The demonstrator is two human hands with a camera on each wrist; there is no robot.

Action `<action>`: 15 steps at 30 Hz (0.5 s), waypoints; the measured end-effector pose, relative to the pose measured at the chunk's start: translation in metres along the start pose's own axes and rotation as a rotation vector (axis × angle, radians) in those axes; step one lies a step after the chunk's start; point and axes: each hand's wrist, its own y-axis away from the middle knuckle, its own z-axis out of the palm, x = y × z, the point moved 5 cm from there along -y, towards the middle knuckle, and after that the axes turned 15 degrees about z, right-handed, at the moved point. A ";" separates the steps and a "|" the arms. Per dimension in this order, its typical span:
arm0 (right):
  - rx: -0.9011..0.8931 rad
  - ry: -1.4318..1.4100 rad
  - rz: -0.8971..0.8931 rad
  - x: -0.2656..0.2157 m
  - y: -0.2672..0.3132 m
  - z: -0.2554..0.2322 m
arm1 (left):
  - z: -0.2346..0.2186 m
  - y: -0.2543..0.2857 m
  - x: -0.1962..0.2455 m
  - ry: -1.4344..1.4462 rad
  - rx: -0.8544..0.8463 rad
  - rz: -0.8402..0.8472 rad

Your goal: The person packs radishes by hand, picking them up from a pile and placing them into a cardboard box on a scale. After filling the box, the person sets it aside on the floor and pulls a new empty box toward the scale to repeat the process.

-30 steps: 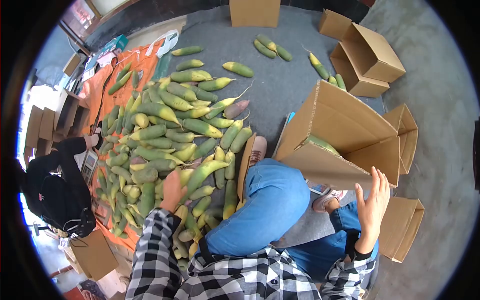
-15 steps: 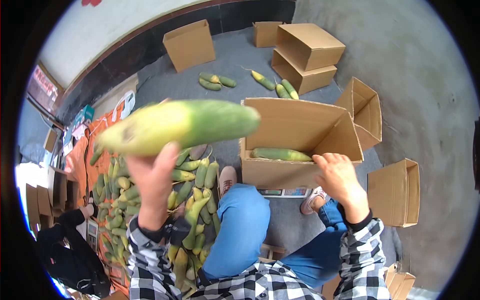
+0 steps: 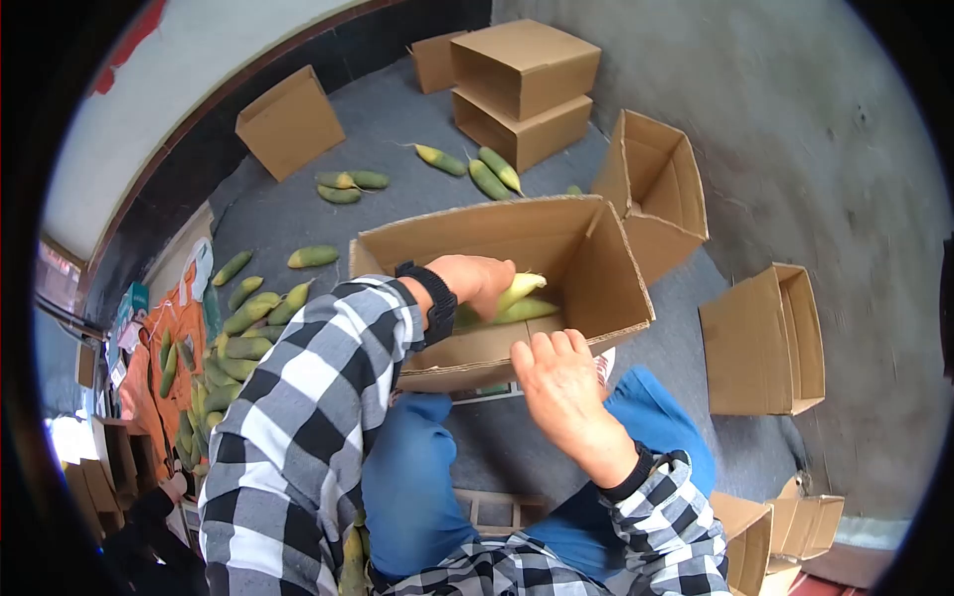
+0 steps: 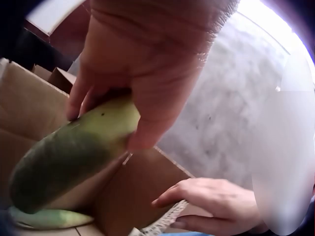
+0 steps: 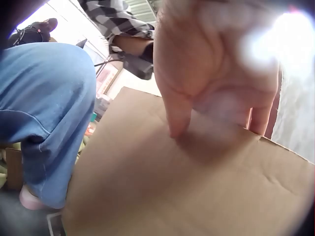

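My left hand reaches into the cardboard box and grips a big green radish by its pale yellow end. In the left wrist view this radish slants down, thumb on one side and fingers on the other. Another green radish lies at the bottom of the box. My right hand holds the box's near edge. From the right wrist, the thumb presses the outer wall while the fingers go over the rim.
Several radishes lie heaped on the left, partly on an orange sheet. A few more radishes rest on the floor beyond the box. Stacked cartons stand at the back, with open cartons along the right wall.
The left hand took a radish from the heap, lifted it, and carried it right into the box. The right hand has come to the box's near edge. The head view has swung right.
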 end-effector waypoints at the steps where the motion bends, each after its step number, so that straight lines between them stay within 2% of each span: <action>1: -0.012 -0.001 0.011 0.001 0.001 0.000 | 0.005 -0.011 -0.001 0.006 -0.013 0.009; 3: -0.003 -0.023 0.013 0.001 0.001 0.000 | 0.021 -0.025 -0.011 -0.133 -0.160 -0.052; 4: 0.021 -0.024 0.014 0.001 0.001 0.000 | 0.015 -0.025 -0.010 -0.173 -0.079 0.032; 5: -0.001 -0.034 0.011 0.001 0.001 0.001 | 0.005 -0.019 -0.014 -0.110 0.064 0.127; 6: 0.005 -0.015 0.019 0.001 0.002 0.001 | -0.024 0.007 0.004 -0.050 0.213 0.112; 7: 0.013 0.005 0.023 0.000 0.002 0.001 | -0.045 0.030 0.012 -0.033 0.286 0.110; 9: 0.041 0.031 0.027 0.004 0.004 -0.001 | -0.076 0.098 0.016 0.045 0.696 0.224; 10: 0.024 0.038 0.011 0.005 0.003 0.000 | -0.080 0.136 0.014 0.094 0.819 0.192; 11: 0.001 0.037 -0.012 0.004 0.005 0.001 | -0.075 0.176 0.010 0.142 0.941 0.146; 13: -0.072 0.018 -0.002 0.006 0.004 0.001 | -0.041 0.246 -0.003 0.143 1.021 -0.023; 15: -0.133 0.044 -0.028 0.005 0.003 -0.005 | 0.032 0.298 -0.029 0.161 1.007 -0.227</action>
